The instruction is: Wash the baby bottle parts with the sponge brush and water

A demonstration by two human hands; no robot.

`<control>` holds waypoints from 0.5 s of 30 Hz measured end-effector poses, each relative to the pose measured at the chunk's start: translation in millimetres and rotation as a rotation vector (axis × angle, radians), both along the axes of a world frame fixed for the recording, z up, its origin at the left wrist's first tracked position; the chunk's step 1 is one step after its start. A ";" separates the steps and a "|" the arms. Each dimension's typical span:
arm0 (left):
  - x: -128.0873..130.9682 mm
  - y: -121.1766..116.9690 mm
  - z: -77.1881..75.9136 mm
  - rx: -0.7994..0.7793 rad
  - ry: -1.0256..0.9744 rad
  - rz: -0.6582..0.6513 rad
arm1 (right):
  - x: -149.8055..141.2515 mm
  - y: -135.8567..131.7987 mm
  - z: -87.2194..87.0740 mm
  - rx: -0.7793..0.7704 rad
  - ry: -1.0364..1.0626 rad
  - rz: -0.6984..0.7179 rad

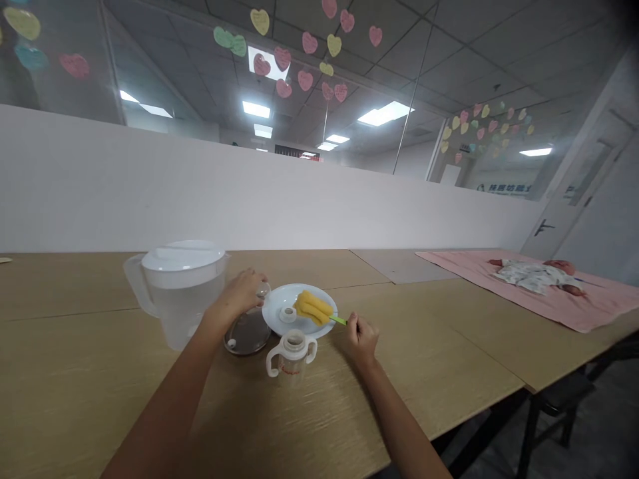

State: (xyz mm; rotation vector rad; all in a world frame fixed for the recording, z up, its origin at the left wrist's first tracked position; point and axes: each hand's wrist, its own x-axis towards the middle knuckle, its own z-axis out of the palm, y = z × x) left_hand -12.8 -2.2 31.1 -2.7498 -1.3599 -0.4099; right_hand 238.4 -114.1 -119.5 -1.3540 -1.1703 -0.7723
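Note:
My left hand [244,291] has its fingers closed around a clear dome-shaped bottle cap [263,290], above a dark round lid-like disc [247,334]. In my right hand [363,336] is a thin green handle [339,320]. Its far end meets a folded yellow cloth or sponge [313,307] on a white plate [276,326]; whether the two are joined I cannot tell. A small white bottle collar [288,314] lies on the plate too. Just in front stands a clear baby bottle [292,359] with two white side handles, upright and uncapped.
A large lidded plastic pitcher [187,299] stands left of the plate, partly behind my left forearm. At the far right, a doll-like figure [532,275] in pale clothing lies on a pink cloth [579,319]. A white wall [299,206] runs behind the wooden table [424,372].

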 end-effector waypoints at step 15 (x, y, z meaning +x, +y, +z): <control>6.9 19.2 -33.6 0.019 0.081 0.215 | -0.5 1.5 2.9 -0.111 0.469 -0.026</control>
